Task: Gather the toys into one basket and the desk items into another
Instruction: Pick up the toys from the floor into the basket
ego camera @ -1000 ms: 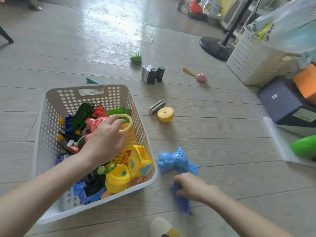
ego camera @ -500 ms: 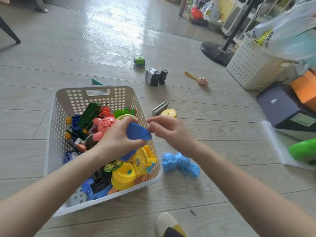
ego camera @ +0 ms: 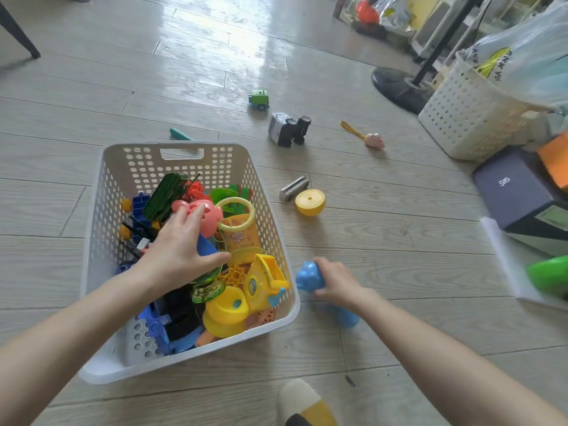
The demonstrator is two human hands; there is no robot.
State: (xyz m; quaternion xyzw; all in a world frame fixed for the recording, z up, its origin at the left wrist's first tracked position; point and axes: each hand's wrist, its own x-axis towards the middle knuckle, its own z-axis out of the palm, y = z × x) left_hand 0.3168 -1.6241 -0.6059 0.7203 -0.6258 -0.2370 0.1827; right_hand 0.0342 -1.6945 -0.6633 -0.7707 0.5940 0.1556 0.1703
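Down in the near-left white basket, the left hand lies spread-fingered on a blue piece among toys; just right, on the floor, the right hand grips a blue toy animal.

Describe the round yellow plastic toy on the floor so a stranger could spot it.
Find the big white perforated plastic basket of toys on the wooden floor. Right of its far corner lies a small silver ribbed block, the round yellow plastic toy beside it. Unlike its neighbours, it is a flat-topped dome.
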